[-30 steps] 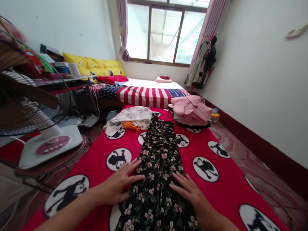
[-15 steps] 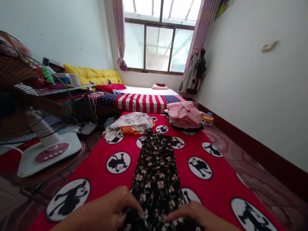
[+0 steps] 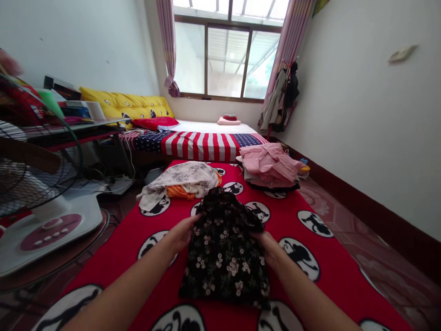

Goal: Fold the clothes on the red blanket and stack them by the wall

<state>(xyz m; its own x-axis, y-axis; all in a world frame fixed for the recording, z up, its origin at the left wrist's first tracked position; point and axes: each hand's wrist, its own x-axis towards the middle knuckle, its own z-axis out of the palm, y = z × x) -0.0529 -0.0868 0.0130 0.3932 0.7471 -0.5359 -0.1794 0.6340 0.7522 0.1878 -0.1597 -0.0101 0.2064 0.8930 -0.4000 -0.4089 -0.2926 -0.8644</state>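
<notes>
Garment [image 3: 225, 257]: blk w/ small pink-white flowers & green leaves, folded to a rough rect., far end bunched, near edge fairly straight; on or just over red blanket [image 3: 337, 271] (can't tell), mid-width.

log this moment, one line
left hand: at floral garment, left edge | right hand: at right edge | garment: on red blanket, bunched at far end

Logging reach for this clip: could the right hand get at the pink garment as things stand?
Probably, with a stretch: only red printed cover seems to lie between the right hand and the pink garment, though that hand seems to grip the black floral garment.
</notes>
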